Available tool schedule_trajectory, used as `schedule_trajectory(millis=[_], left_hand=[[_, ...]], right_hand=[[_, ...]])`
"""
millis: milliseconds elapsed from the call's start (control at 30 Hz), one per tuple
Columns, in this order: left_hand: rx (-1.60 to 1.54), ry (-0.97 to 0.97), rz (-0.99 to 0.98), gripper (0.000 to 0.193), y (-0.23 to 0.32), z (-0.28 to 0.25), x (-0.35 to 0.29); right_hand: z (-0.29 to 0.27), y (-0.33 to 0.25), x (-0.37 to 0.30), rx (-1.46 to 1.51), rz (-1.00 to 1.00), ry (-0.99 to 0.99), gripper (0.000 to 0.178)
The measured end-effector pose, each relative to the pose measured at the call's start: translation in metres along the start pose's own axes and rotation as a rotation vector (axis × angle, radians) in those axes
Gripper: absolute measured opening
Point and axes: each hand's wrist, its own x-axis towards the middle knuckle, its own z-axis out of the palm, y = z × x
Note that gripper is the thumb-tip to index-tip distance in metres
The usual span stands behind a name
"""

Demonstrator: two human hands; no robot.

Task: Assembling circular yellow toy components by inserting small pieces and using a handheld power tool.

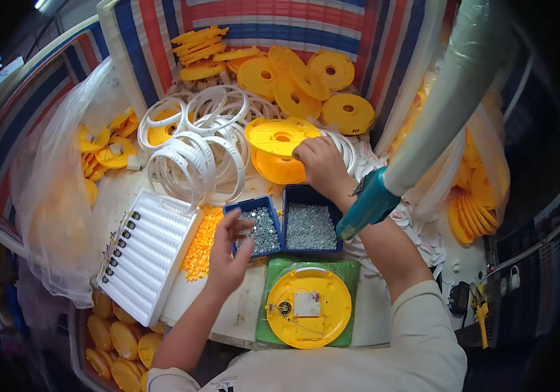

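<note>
My right hand point(322, 163) reaches forward, its fingers curled at the right rim of a round yellow plastic cover point(282, 136) with a hole in its middle. That cover lies on top of a yellow drum-shaped stack point(277, 168). My left hand point(231, 253) holds nothing, fingers apart, at the left edge of a small blue bin point(275, 212) of small metal parts. Close to my body, a yellow round base point(332, 307) lies on a green mat point(262, 333). It carries a white square part point(307, 304), a small dark round part and thin wires.
White rings point(195, 163) pile up behind the left hand. A second blue bin point(312, 250) holds tiny screws. Orange pieces point(201, 245) lie beside a white ribbed tray point(146, 255). A thick pale pipe with a teal end point(365, 202) hangs over my right forearm. Yellow discs point(296, 85) fill the back.
</note>
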Motion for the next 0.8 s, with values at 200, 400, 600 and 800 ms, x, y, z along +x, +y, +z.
schedule_trajectory(millis=[200,400,600,800], left_hand=[[-0.783,0.076,-0.275,0.06,0.028,-0.005,0.086],[-0.756,0.354,-0.338,0.058,0.018,-0.021,0.053],[-0.756,0.486,-0.399,0.06,0.016,-0.049,-0.024],[-0.701,0.511,-0.377,0.061,0.014,-0.072,-0.08]], right_hand=[[-0.034,-0.046,-0.036,0.137,-0.362,-0.013,0.017],[-0.018,0.005,-0.049,-0.11,-0.159,0.102,0.035],[-0.01,0.086,-0.047,-0.198,0.015,-0.521,0.029],[-0.048,0.113,-0.01,-0.08,0.126,-0.029,0.021]])
